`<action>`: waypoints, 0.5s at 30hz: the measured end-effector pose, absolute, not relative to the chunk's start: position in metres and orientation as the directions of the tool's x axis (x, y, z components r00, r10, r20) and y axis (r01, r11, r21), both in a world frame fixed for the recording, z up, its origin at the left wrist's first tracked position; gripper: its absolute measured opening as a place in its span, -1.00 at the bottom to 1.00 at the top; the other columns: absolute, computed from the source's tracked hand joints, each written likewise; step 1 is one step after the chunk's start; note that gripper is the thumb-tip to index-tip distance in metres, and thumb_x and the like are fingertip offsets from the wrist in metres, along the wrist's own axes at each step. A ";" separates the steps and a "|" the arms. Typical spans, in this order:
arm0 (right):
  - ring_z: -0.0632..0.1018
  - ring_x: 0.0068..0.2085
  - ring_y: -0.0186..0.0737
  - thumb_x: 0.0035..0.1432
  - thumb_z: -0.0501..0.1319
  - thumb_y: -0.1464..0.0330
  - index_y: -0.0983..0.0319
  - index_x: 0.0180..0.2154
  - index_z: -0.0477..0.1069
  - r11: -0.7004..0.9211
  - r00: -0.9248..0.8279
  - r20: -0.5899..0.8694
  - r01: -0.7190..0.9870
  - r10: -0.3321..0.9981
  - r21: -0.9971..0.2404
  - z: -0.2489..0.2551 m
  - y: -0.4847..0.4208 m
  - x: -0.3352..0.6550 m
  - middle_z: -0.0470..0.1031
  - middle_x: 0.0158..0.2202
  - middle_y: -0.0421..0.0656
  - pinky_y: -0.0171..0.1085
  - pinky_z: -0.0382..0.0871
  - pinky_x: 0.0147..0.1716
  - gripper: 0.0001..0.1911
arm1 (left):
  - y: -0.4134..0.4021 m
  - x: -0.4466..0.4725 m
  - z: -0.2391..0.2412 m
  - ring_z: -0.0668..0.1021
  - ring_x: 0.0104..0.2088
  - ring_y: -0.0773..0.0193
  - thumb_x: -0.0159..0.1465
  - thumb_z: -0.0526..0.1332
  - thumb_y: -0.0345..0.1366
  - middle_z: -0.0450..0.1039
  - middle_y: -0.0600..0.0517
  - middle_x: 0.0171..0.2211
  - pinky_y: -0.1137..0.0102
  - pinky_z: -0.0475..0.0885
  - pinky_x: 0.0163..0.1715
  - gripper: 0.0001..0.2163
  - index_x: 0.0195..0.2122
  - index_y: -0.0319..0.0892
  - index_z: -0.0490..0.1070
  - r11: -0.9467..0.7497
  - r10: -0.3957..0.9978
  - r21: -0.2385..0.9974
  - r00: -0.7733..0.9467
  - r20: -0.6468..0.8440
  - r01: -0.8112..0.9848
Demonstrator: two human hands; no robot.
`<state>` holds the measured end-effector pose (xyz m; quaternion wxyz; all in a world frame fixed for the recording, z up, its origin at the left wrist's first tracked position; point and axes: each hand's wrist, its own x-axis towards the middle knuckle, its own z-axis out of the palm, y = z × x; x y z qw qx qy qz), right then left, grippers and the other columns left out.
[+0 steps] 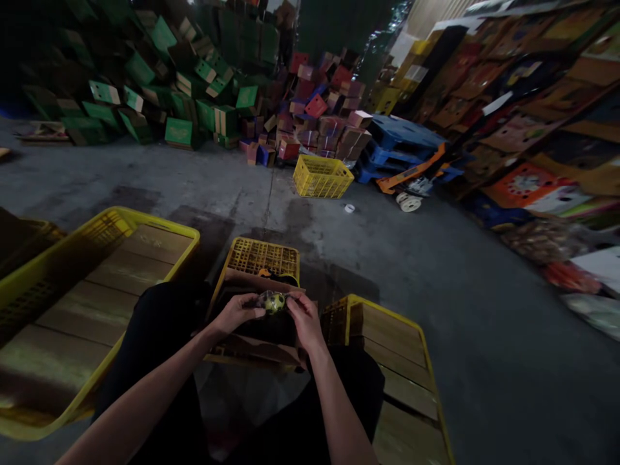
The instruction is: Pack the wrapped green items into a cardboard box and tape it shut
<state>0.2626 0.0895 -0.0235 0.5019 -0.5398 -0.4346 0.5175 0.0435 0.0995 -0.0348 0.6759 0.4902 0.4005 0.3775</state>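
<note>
Between my two hands is a small yellow-green and dark round item in clear plastic wrap [274, 302]; its exact kind is hard to make out. My left hand [237, 314] pinches the wrap at one side. On the other side my right hand [304, 316] grips it with thumb and fingers. Directly below lies an open cardboard box [259, 349] with a dark inside, set on a yellow crate [264, 252]. An orange and black object [271, 276] sits at the far side of the box, partly hidden by its flap.
Yellow crates of closed cartons stand left [196, 242] and right [426, 342] of my legs. Ahead are another yellow crate [322, 177], a white roll [349, 208], blue pallets [402, 135] and an orange pallet jack [411, 177]. Heaped green boxes [179, 132] lie behind.
</note>
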 end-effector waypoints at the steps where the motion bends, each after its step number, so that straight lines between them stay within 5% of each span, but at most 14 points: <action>1: 0.57 -0.10 -0.07 0.07 0.37 0.12 0.11 -0.18 0.58 -0.097 0.065 -0.100 -0.038 0.993 -0.995 -0.020 0.089 0.262 0.61 -0.18 -0.17 -0.15 0.41 -0.03 -0.70 | 0.100 0.042 -0.035 0.59 -0.22 0.13 0.09 0.44 -0.11 0.61 -0.02 -0.23 0.32 0.44 -0.13 -0.63 -0.16 -0.24 0.57 0.226 0.916 0.967 0.363 -0.170 -0.118; 7: 0.48 0.16 0.00 0.11 0.37 0.17 0.04 0.04 0.54 -0.085 -0.110 -0.085 0.004 0.990 -0.996 -0.002 0.087 0.260 0.54 0.11 -0.16 -0.07 0.29 0.19 -0.57 | 0.104 0.036 -0.038 0.60 -0.21 0.14 0.10 0.43 -0.15 0.62 -0.03 -0.22 0.33 0.44 -0.12 -0.67 -0.18 -0.22 0.57 0.149 0.962 0.984 0.243 -0.121 -0.101; 15: 0.61 -0.08 0.04 -0.07 0.48 0.11 0.14 -0.15 0.64 -0.285 -0.011 -0.288 -0.196 0.958 -0.938 -0.019 0.088 0.257 0.65 -0.12 -0.10 -0.02 0.51 -0.04 -0.57 | 0.105 0.041 -0.037 0.59 -0.02 0.04 0.05 0.48 -0.18 0.60 -0.07 -0.05 0.19 0.40 0.10 -0.52 -0.01 -0.19 0.53 0.211 0.938 0.941 0.324 -0.120 -0.264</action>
